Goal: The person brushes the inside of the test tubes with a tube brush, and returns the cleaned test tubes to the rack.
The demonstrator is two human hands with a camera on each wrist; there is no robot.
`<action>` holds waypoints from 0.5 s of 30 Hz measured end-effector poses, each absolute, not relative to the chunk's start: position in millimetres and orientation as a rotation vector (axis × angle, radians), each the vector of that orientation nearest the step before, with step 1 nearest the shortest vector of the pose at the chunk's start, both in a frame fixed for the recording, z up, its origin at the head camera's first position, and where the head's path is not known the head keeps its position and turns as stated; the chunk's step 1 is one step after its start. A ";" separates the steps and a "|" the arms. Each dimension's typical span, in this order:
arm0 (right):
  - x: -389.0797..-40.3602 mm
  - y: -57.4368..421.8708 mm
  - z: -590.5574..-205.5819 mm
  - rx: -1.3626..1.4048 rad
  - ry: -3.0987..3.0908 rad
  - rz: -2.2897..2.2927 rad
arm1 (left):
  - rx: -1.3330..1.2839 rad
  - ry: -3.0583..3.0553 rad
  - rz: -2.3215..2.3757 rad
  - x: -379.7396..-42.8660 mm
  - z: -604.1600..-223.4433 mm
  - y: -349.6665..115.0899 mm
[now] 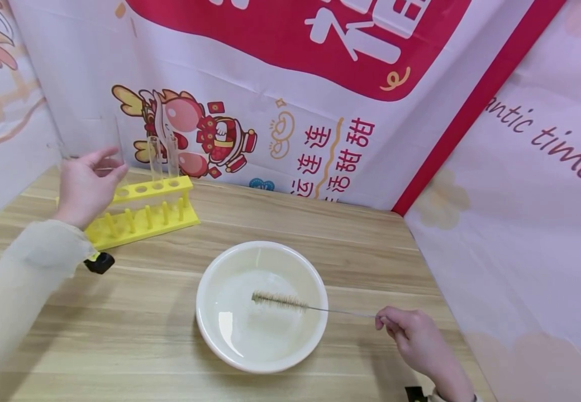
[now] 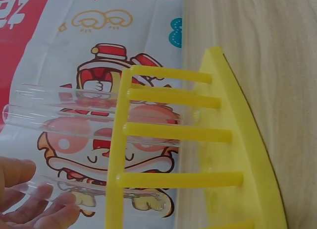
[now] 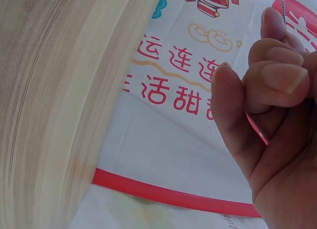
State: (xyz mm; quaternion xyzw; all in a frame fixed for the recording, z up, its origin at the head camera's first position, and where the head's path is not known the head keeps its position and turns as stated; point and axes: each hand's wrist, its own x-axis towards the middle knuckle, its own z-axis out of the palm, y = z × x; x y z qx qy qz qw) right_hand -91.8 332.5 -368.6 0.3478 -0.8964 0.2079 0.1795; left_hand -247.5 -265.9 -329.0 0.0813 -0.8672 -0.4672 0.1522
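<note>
At the yellow test tube rack (image 1: pixel 144 223), my left hand (image 1: pixel 89 181) holds a clear glass test tube (image 2: pixel 143 194) standing in it, thumb on one side and fingers on the other. The glass is faint and part of it is hidden by the hand. Two more test tubes (image 1: pixel 156 159) stand upright in the rack to the right of that hand. My right hand (image 1: pixel 416 338) pinches the thin wire handle of a test tube brush (image 1: pixel 280 300). Its bristly head hangs over the white bowl (image 1: pixel 205 329); whether it touches the bowl's inside I cannot tell.
The bowl sits mid-table on the wood-grain tabletop (image 1: pixel 361 251), in front of and to the right of the rack. Printed cloth (image 1: pixel 250 67) with red and white patterns hangs behind the table and along both sides.
</note>
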 end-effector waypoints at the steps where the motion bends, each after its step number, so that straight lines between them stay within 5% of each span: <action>1: -91.8 332.5 -368.6 0.984 -2.534 0.584 | 0.233 -2.499 -1.341 -248.1 -330.9 -265.9; 15: -90.5 331.4 -369.3 0.978 -2.541 0.603 | 0.207 -2.555 -1.347 -253.3 -350.0 -265.3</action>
